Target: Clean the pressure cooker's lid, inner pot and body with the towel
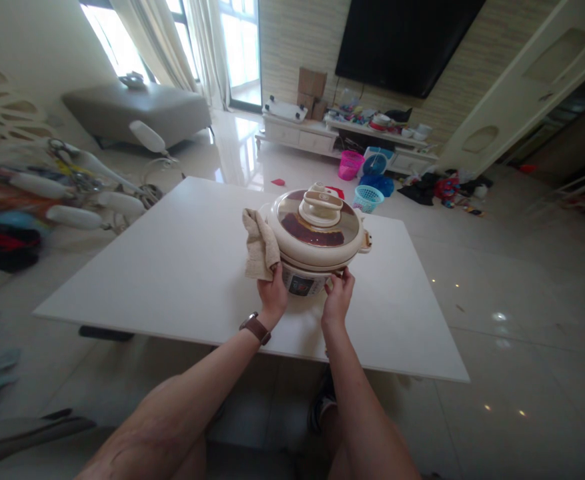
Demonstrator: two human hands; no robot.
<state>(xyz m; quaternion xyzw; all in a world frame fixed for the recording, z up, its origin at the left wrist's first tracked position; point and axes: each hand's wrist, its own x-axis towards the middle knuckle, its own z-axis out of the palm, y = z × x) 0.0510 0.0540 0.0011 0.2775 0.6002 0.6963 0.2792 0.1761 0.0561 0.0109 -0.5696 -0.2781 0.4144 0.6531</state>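
Note:
A cream electric cooker pot (317, 257) with a glass lid and a knob (321, 204) stands on the white table (182, 267). My left hand (272, 293), with a brown watch on the wrist, grips a beige cloth (261, 245) and holds it against the pot's left side. My right hand (338, 293) is closed on the front lower edge of the pot, fingers curled under its rim.
A grey bench (137, 110) stands at the back left near the window. A drying rack (72, 187) with clothes is at the left. A low TV cabinet (342, 137) with clutter, a pink basket (349, 165) and a blue basket (368, 198) sit beyond the table.

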